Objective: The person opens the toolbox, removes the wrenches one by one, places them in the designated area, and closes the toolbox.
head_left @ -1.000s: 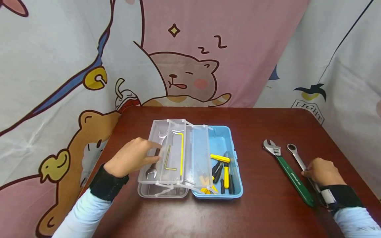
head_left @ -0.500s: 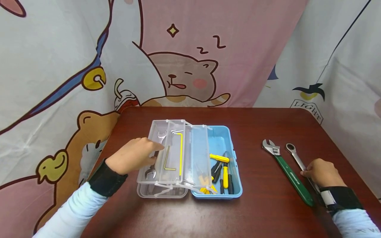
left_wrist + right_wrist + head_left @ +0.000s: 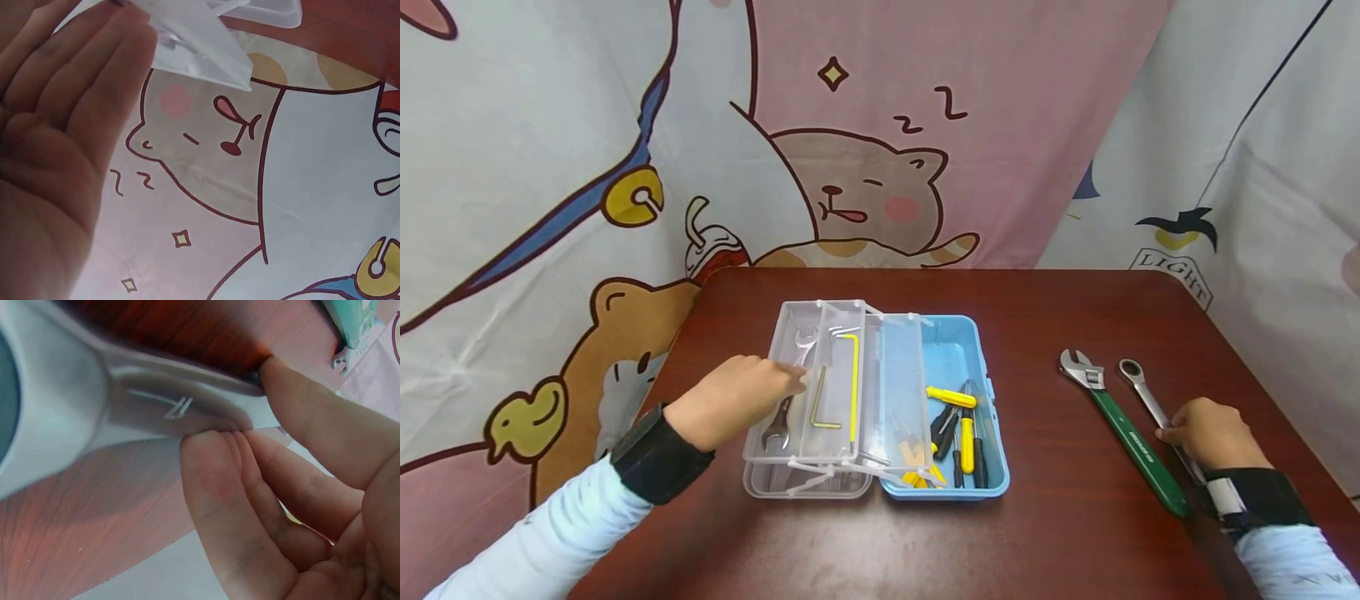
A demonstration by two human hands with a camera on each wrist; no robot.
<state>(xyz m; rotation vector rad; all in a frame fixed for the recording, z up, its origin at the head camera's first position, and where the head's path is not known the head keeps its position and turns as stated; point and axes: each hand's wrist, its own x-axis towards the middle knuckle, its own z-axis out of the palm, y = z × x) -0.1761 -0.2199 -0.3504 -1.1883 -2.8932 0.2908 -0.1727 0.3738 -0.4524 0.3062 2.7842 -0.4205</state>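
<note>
I can see the left hand [image 3: 733, 402] over the clear tray [image 3: 792, 315] of the open blue toolbox [image 3: 943, 337], right on top of the middle of an open-end wrench [image 3: 777, 429]. The wrench lies in the tray, with one end poking out past the hand and the other end on the near side. The fingers look long and close together, but their tips are hidden, so I can't tell if they hold the wrench or only touch it. Beside it in the tray are a yellow hex key [image 3: 854, 387] and a brass-coloured hex key [image 3: 815, 404]. The right hand [image 3: 1213, 433] is well apart from the box, and it pinches the ratchet wrench [image 3: 1141, 390] between its thumb and fingers. Just beside that lies a big adjustable wrench [image 3: 1142, 458] with a green handle, on the brown table [image 3: 1045, 542]. Screwdrivers [image 3: 967, 446] with yellow grips sit in the blue part of the box
</note>
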